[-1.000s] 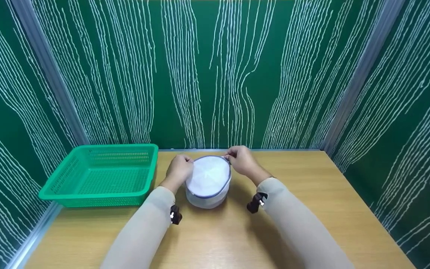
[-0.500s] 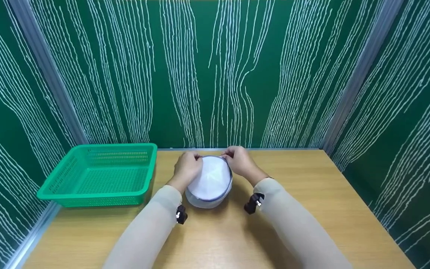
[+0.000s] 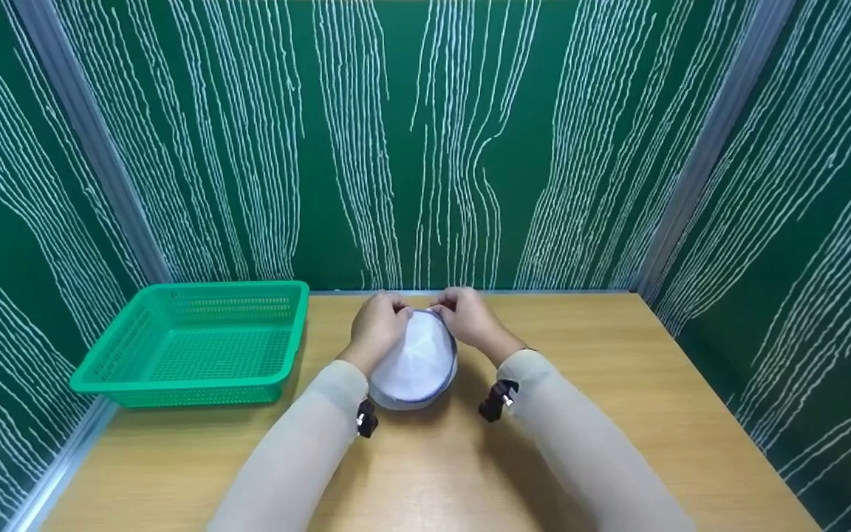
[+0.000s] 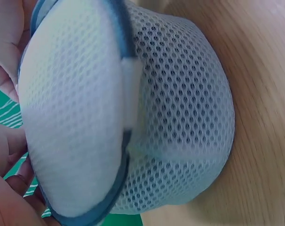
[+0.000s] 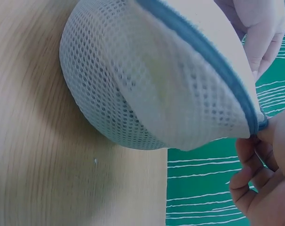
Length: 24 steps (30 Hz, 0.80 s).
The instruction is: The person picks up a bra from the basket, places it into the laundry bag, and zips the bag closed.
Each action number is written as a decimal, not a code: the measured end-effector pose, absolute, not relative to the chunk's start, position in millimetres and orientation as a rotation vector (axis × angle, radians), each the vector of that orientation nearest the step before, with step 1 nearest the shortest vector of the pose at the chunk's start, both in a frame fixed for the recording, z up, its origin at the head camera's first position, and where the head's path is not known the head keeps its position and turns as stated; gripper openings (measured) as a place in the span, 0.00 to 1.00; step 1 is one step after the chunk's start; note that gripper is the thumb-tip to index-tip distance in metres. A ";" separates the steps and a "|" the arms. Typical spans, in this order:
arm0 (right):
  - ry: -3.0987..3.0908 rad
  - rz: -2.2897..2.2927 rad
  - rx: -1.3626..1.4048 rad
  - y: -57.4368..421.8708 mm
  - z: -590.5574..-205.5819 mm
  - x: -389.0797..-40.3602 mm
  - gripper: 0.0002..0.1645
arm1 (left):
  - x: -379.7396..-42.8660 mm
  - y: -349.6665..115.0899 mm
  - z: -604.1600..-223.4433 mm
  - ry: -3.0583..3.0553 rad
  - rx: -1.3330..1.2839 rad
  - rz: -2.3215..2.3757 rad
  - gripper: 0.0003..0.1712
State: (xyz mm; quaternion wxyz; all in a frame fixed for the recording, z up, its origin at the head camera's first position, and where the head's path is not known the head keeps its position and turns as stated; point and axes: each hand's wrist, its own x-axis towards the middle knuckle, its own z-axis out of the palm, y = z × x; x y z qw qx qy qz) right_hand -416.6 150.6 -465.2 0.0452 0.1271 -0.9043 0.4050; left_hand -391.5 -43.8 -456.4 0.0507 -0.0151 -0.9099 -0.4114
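Observation:
A round white mesh laundry bag (image 3: 414,362) with blue-grey zipper trim stands on the table in front of me. Its padded-looking top panel (image 4: 72,113) tilts toward me. At the bag's far rim, my left hand (image 3: 380,329) pinches the left part of the edge. Just across from it, my right hand (image 3: 470,319) pinches the trim between thumb and fingers, and the mesh side is drawn to a point there in the right wrist view. The two hands are close together. Something pale yellowish shows faintly through the mesh (image 5: 156,80).
A green perforated plastic basket (image 3: 196,391) stands to the left on the wooden table (image 3: 425,473). Green panels (image 3: 411,148) with white wavy lines rise behind the table and at both sides, joined by grey posts (image 3: 684,177).
My left hand has slid right along the bag's far rim toward my right hand. The right hand has shifted slightly left, and the top panel has tipped a little more toward me.

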 end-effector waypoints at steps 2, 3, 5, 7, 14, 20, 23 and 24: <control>-2.761 1.237 0.394 150.3 -465.4 -416.5 0.08 | -392.6 -45.4 -456.7 -2.776 -0.061 -1.213 0.10; -2.762 1.241 0.393 150.0 -465.4 -416.4 0.08 | -392.9 -46.1 -456.8 -2.780 -0.068 -1.192 0.10; -2.771 1.247 0.387 149.0 -465.3 -415.9 0.08 | -393.5 -47.4 -457.0 -2.785 -0.087 -1.144 0.11; -2.784 1.252 0.376 147.9 -465.2 -415.5 0.08 | -393.2 -48.9 -457.4 -2.797 -0.084 -1.133 0.11; -2.793 1.239 0.378 147.3 -464.2 -415.0 0.08 | -394.4 -56.7 -460.7 -2.832 0.014 -1.189 0.11; -2.797 1.244 0.362 152.3 -462.4 -414.7 0.08 | -398.1 -65.8 -464.5 -2.839 0.088 -1.187 0.14; -2.795 1.264 0.355 154.6 -462.0 -414.2 0.08 | -398.2 -69.1 -465.9 -2.844 0.112 -1.188 0.15; -2.793 1.268 0.356 155.1 -462.0 -414.1 0.08 | -397.8 -69.7 -465.8 -2.844 0.117 -1.186 0.15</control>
